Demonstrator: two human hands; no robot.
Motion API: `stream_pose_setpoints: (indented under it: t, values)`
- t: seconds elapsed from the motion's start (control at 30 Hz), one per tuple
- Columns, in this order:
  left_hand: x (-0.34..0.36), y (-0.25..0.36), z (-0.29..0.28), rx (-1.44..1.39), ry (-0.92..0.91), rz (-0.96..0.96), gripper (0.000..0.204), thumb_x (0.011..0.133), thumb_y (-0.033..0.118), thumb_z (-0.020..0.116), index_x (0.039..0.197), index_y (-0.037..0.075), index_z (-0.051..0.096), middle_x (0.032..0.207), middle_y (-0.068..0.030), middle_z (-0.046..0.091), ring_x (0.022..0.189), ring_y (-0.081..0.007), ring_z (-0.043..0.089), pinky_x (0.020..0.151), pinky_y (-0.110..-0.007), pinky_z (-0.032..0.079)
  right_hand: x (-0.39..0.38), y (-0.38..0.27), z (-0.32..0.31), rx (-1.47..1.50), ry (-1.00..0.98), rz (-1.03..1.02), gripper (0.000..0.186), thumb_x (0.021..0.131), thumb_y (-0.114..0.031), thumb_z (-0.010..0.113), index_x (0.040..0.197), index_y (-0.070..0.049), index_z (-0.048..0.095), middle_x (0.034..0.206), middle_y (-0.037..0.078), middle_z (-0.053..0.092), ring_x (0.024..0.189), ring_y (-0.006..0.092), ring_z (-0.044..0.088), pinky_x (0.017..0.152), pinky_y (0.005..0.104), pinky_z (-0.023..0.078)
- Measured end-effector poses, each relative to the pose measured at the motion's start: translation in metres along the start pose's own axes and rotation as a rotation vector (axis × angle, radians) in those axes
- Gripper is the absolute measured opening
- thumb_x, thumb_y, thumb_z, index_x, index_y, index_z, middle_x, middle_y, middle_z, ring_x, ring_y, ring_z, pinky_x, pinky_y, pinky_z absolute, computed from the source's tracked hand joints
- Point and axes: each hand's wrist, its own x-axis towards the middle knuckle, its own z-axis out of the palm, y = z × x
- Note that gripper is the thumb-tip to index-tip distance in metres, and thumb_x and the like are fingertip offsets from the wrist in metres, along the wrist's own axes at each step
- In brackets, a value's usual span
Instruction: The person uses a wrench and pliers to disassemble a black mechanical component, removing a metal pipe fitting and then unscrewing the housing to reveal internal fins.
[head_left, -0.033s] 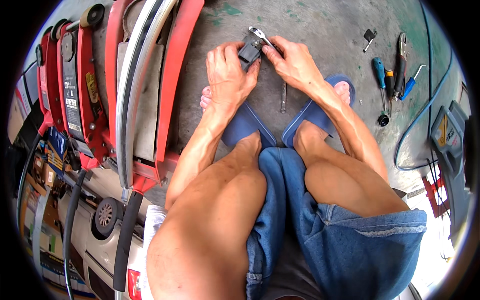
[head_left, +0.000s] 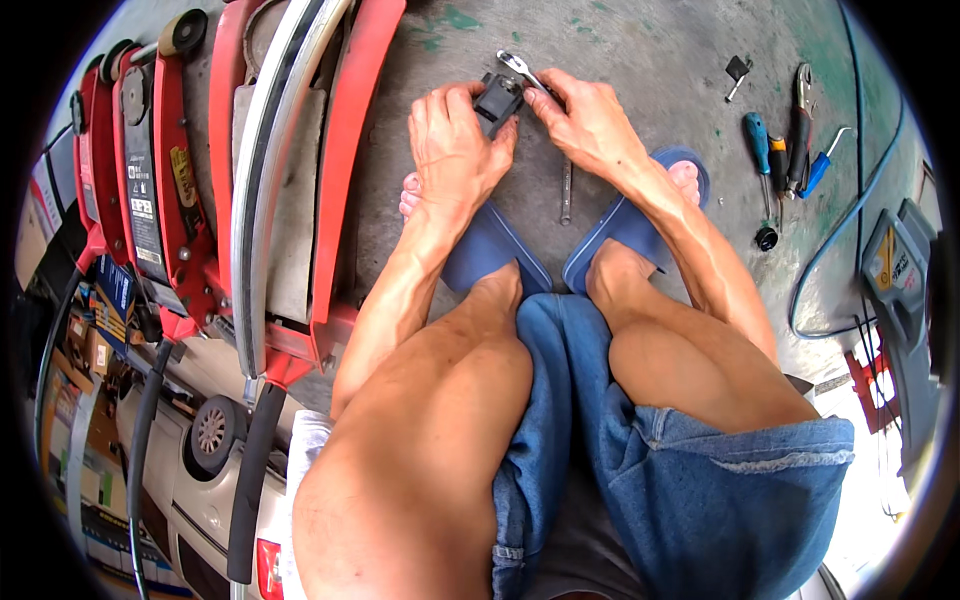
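My left hand (head_left: 452, 145) is closed around a small dark block-shaped part (head_left: 497, 103), its thumb near the lower end. The block has a round recess or fitting near its top; the detail is too small to name. In my right hand (head_left: 588, 125) a shiny metal wrench (head_left: 517, 66) is pinched between thumb and fingers. Its head points up and left, just above the block's upper end. I cannot tell whether the two touch. On the floor between my feet lies a slim metal bar (head_left: 567, 192) with a hole at its near end.
Red floor jacks (head_left: 345, 150) stand close on the left. At the right lie a blue screwdriver (head_left: 759, 145), pliers (head_left: 801, 125), a blue-handled hook tool (head_left: 822, 172) and a small black piece with a metal stem (head_left: 737, 70). A blue hose (head_left: 835, 232) curves beyond them.
The dark block has turned slightly in my left hand, showing more of its upper face. The wrench has shifted a little up and left. My arms hold nearly the same place.
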Motion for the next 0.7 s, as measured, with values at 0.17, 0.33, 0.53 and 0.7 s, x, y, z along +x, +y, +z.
stream_pose_setpoints:
  t: [0.17,0.33,0.53,0.7]
  values:
    - [0.007,0.004,-0.006,0.091,-0.143,-0.076,0.063,0.073,0.038,0.083,0.117,0.001,0.058,0.108,-0.0185,0.064,0.104,-0.0385,0.058,0.091,-0.048,0.046,0.004,0.026,-0.006,-0.231,0.161,-0.223,0.026,0.097,-0.026,0.058,0.101,-0.001,0.063,0.085,0.024,0.068,0.084,0.0453,0.066,0.075,0.0533,0.052]
    - [0.023,0.016,-0.015,0.228,-0.341,-0.181,0.071,0.077,0.046,0.081,0.126,0.000,0.058,0.117,-0.0224,0.064,0.111,-0.0397,0.059,0.095,-0.049,0.046,-0.004,0.041,-0.030,-0.690,0.412,-0.297,0.013,0.086,-0.010,0.064,0.097,-0.004,0.061,0.098,0.017,0.065,0.086,0.0358,0.066,0.073,0.0469,0.056]
    - [0.021,0.000,-0.020,0.148,-0.371,-0.195,0.065,0.076,0.042,0.081,0.120,-0.001,0.060,0.112,-0.0242,0.067,0.109,-0.0389,0.063,0.093,-0.047,0.050,-0.037,0.021,-0.015,-0.734,0.475,-0.465,0.015,0.084,-0.012,0.068,0.090,-0.005,0.056,0.086,0.013,0.062,0.078,0.0327,0.066,0.064,0.0438,0.056]
    - [0.042,0.021,-0.032,-0.030,-0.482,-0.416,0.063,0.075,0.040,0.082,0.115,-0.003,0.059,0.111,-0.0268,0.068,0.108,-0.0383,0.065,0.092,-0.045,0.052,-0.073,0.024,0.016,-0.713,0.048,-0.186,0.030,0.079,-0.017,0.073,0.093,-0.002,0.051,0.080,0.016,0.060,0.077,0.0336,0.068,0.062,0.0438,0.059]
